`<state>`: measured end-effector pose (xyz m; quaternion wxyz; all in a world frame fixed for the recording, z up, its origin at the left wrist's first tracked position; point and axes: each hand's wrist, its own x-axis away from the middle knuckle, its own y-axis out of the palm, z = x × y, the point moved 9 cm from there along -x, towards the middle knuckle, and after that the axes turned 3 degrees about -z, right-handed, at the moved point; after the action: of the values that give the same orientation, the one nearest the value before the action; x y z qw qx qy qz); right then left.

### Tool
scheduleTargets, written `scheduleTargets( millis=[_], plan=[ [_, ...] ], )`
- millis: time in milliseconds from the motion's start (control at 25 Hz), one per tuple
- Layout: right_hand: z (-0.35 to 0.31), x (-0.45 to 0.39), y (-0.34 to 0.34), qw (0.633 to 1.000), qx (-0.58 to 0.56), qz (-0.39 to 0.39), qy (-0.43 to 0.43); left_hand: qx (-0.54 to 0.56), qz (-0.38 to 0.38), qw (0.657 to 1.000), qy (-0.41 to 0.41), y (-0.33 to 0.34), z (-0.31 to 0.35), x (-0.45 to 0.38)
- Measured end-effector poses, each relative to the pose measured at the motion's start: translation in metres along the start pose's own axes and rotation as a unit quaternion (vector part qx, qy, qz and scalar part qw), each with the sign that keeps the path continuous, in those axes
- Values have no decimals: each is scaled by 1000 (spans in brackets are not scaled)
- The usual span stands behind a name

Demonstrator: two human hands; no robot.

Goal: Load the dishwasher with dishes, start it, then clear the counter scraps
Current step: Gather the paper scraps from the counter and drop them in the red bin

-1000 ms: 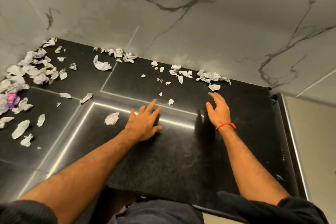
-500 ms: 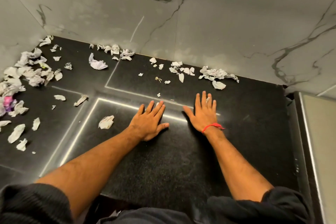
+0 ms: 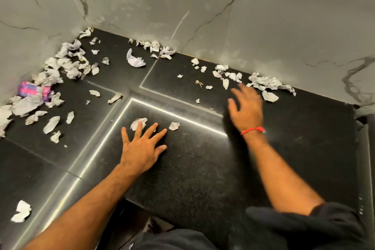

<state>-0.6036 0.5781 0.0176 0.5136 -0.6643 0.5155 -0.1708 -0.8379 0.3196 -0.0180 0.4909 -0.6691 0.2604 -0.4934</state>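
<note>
Step in hand looks like the last one: clearing paper scraps off the black counter point(image 3: 203, 168). Left hand point(image 3: 142, 148) flat on the counter, fingers spread and straight, holding nothing; a crumpled scrap point(image 3: 139, 123) lies at its middle fingertips, a smaller scrap point(image 3: 174, 126) just beyond the index fingertip. Right hand point(image 3: 246, 110) blurred, raised near the wall, fingers loosely extended, nothing visibly held; a cluster of scraps point(image 3: 265, 83) just past its fingertips. Next move likely calls for sweeping these pieces together. Larger heap point(image 3: 60, 67) sits well left of both hands.
</note>
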Motion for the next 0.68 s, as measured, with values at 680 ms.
scheduleTargets(
  millis=[680],
  plan=[
    [-130, 64, 87, 938, -298, -152, -91, 160, 173, 970, 54, -55, 49, -38]
  ],
)
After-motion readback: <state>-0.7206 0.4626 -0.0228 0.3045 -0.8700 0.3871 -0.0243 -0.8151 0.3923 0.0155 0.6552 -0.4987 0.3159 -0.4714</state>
